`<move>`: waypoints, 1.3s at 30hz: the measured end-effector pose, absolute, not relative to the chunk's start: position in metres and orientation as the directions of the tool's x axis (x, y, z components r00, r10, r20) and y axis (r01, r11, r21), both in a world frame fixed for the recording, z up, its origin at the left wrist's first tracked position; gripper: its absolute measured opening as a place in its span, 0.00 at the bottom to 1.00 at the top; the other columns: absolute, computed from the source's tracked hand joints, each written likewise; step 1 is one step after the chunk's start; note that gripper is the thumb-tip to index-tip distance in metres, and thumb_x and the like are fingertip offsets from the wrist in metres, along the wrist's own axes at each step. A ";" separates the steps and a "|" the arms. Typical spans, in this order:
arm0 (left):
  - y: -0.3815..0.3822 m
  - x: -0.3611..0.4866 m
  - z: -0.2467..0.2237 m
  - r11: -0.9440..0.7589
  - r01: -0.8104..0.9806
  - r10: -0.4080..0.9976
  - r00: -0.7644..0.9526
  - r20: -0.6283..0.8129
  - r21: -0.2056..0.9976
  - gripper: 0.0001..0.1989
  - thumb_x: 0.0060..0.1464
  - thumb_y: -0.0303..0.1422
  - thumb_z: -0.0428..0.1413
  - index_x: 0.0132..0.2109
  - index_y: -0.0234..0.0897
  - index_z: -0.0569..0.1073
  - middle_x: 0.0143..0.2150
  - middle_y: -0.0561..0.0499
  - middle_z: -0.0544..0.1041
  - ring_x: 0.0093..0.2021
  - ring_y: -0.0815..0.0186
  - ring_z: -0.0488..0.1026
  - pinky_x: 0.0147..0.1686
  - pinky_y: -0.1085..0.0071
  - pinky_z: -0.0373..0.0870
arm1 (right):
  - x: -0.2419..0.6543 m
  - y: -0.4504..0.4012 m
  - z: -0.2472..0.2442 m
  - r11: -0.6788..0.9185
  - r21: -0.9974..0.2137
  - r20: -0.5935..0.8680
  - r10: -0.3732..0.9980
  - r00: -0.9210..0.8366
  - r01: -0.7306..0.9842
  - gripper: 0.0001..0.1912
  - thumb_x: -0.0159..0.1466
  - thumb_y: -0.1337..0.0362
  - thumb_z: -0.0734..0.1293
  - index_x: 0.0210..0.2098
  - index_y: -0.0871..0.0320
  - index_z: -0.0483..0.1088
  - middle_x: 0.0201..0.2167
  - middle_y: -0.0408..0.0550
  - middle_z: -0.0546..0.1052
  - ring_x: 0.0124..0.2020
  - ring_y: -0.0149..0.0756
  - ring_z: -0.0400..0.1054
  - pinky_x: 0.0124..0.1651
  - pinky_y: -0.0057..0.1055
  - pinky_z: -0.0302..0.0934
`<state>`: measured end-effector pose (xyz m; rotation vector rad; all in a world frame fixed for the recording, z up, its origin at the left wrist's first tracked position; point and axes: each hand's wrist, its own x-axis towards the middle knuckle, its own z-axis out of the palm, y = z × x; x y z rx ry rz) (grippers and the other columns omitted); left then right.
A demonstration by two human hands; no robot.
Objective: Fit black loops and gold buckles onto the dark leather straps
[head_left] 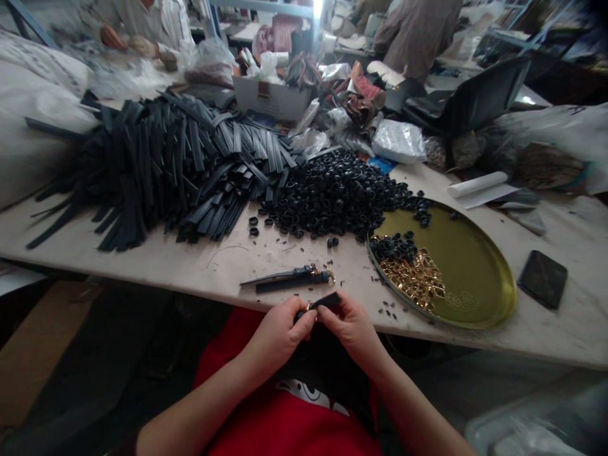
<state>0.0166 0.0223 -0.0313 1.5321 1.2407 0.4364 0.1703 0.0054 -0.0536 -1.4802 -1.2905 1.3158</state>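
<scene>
Both hands meet at the table's front edge around one black strap (327, 300) with a bit of gold metal on it. My left hand (284, 324) pinches the strap's buckle end. My right hand (350, 322) grips the strap further along, thumb and fingers pressed together. Just beyond them lie finished-looking straps (292, 279) with gold buckles. A large heap of small black loops (332, 193) sits behind. To the right, a round gold-coloured tray (475, 266) holds gold buckles (413, 278) and some black loops.
A big pile of black straps (166, 164) covers the table's left side. A black phone (542, 278) lies right of the tray. White sacks, a cardboard box (270, 98) and plastic bags stand behind. Another person's hands (128, 43) show at the back left.
</scene>
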 end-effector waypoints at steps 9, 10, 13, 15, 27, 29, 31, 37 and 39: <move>0.051 0.015 -0.017 0.142 0.481 0.864 0.366 -0.346 0.865 0.12 0.50 0.41 0.52 0.38 0.37 0.66 0.22 0.58 0.69 0.23 0.69 0.65 0.25 0.75 0.59 | 0.179 0.027 -0.036 0.023 -0.951 -0.044 0.977 -0.209 0.307 0.08 0.58 0.59 0.63 0.30 0.58 0.67 0.27 0.43 0.69 0.29 0.31 0.62 0.32 0.27 0.56; 0.054 0.016 -0.017 0.105 0.472 0.866 0.390 -0.313 0.876 0.13 0.50 0.39 0.52 0.42 0.37 0.66 0.24 0.58 0.71 0.25 0.69 0.67 0.27 0.75 0.60 | 0.185 0.036 -0.035 0.006 -0.958 -0.074 0.962 -0.264 0.288 0.10 0.59 0.58 0.62 0.31 0.58 0.67 0.26 0.43 0.70 0.29 0.31 0.62 0.32 0.27 0.57; 0.060 0.020 -0.019 -0.025 0.488 0.857 0.460 -0.233 0.873 0.11 0.52 0.36 0.50 0.41 0.39 0.70 0.30 0.55 0.74 0.32 0.67 0.69 0.32 0.75 0.60 | 0.208 0.073 -0.039 -0.029 -0.951 -0.082 0.984 -0.159 0.309 0.16 0.61 0.53 0.57 0.31 0.58 0.67 0.22 0.43 0.68 0.25 0.32 0.62 0.30 0.28 0.57; 0.062 0.023 -0.022 -0.018 0.507 0.870 0.432 -0.237 0.862 0.10 0.53 0.37 0.48 0.36 0.38 0.71 0.28 0.55 0.73 0.30 0.67 0.68 0.30 0.74 0.59 | 0.219 0.101 -0.047 -0.008 -0.842 0.041 0.996 0.079 0.539 0.14 0.60 0.54 0.59 0.30 0.59 0.66 0.23 0.44 0.69 0.25 0.32 0.62 0.30 0.29 0.56; 0.060 0.019 -0.031 0.182 0.328 0.929 0.253 -0.272 0.927 0.14 0.53 0.43 0.47 0.31 0.36 0.66 0.19 0.59 0.63 0.19 0.73 0.59 0.20 0.77 0.55 | 0.218 0.104 -0.054 -0.070 -0.865 -0.048 0.997 0.057 0.497 0.12 0.59 0.57 0.59 0.31 0.59 0.66 0.23 0.45 0.71 0.23 0.31 0.63 0.27 0.29 0.56; 0.061 0.022 -0.033 0.215 0.248 0.935 0.227 -0.272 0.945 0.14 0.53 0.43 0.47 0.31 0.36 0.64 0.18 0.59 0.62 0.17 0.73 0.57 0.18 0.77 0.54 | 0.207 0.084 -0.046 -0.144 -0.971 -0.160 0.985 -0.068 0.190 0.15 0.58 0.53 0.60 0.31 0.60 0.65 0.21 0.42 0.70 0.19 0.28 0.61 0.24 0.27 0.55; 0.061 0.025 -0.035 0.209 0.213 0.935 0.241 -0.259 0.955 0.14 0.52 0.44 0.47 0.31 0.36 0.64 0.18 0.60 0.62 0.16 0.74 0.56 0.18 0.77 0.54 | 0.194 0.068 -0.040 -0.204 -0.979 -0.205 0.966 -0.159 0.021 0.16 0.56 0.52 0.61 0.31 0.59 0.65 0.19 0.40 0.69 0.17 0.26 0.59 0.21 0.25 0.54; 0.043 0.023 -0.033 0.005 0.430 0.968 0.224 -0.112 0.903 0.14 0.53 0.42 0.48 0.30 0.36 0.68 0.21 0.57 0.66 0.22 0.72 0.61 0.23 0.76 0.56 | 0.178 0.040 -0.032 -0.321 -0.941 -0.289 0.927 -0.239 -0.108 0.13 0.56 0.55 0.63 0.32 0.59 0.66 0.18 0.38 0.68 0.15 0.23 0.56 0.18 0.23 0.51; 0.035 0.021 -0.031 -0.033 0.502 0.971 0.223 -0.092 0.864 0.14 0.53 0.42 0.47 0.32 0.37 0.70 0.23 0.56 0.68 0.23 0.71 0.62 0.24 0.75 0.56 | 0.180 0.036 -0.029 -0.350 -0.928 -0.308 0.914 -0.265 -0.127 0.14 0.57 0.56 0.62 0.36 0.59 0.67 0.21 0.40 0.69 0.17 0.24 0.58 0.21 0.23 0.53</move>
